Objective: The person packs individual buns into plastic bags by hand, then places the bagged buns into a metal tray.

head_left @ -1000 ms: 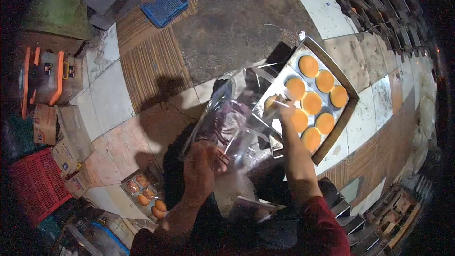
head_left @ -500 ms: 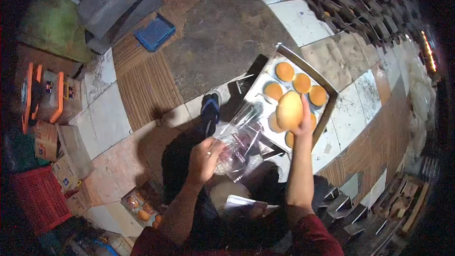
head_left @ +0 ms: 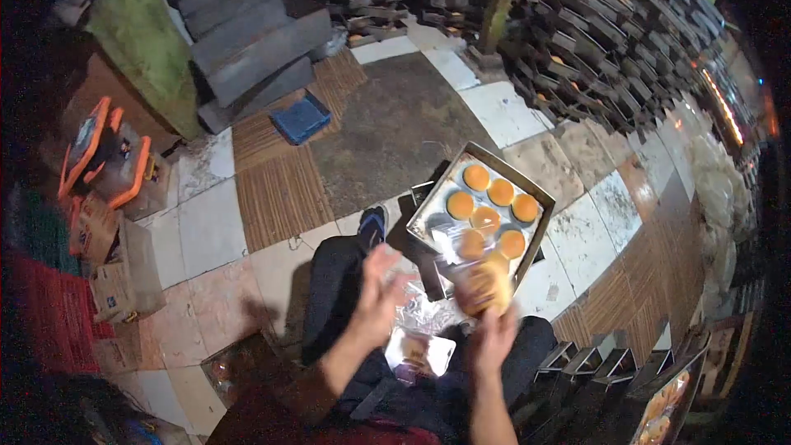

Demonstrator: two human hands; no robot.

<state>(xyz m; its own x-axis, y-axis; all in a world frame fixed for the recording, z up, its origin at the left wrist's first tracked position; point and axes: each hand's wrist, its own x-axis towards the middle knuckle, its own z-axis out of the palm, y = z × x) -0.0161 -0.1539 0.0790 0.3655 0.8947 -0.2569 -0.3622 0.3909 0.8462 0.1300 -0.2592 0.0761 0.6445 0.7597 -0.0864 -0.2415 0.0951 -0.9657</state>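
My right hand (head_left: 494, 338) grips a round golden bun (head_left: 486, 284). Clear printed plastic seems to cover the bun and trail up from it, though motion smears this. To the left, my left hand (head_left: 379, 297) is blurred, with its fingers apart and nothing visible in them. Beyond both hands, a square metal tray (head_left: 515, 173) holds several buns (head_left: 500, 191) in rows. Crumpled clear plastic bags (head_left: 424, 313) lie between my hands, above a white container (head_left: 422, 351) near my lap.
Stacked dark trays (head_left: 577, 41) line the far right. A blue tray (head_left: 301, 118) lies on the tiled floor ahead. Orange-handled bins (head_left: 132, 173), cardboard boxes (head_left: 95, 227) and a red crate (head_left: 53, 305) stand at left. Packed buns (head_left: 663, 408) show at lower right.
My right hand has brought the bun back from over the tray toward my lap, and printed plastic now shows on it. My left hand has come off the bags. The view has shifted.
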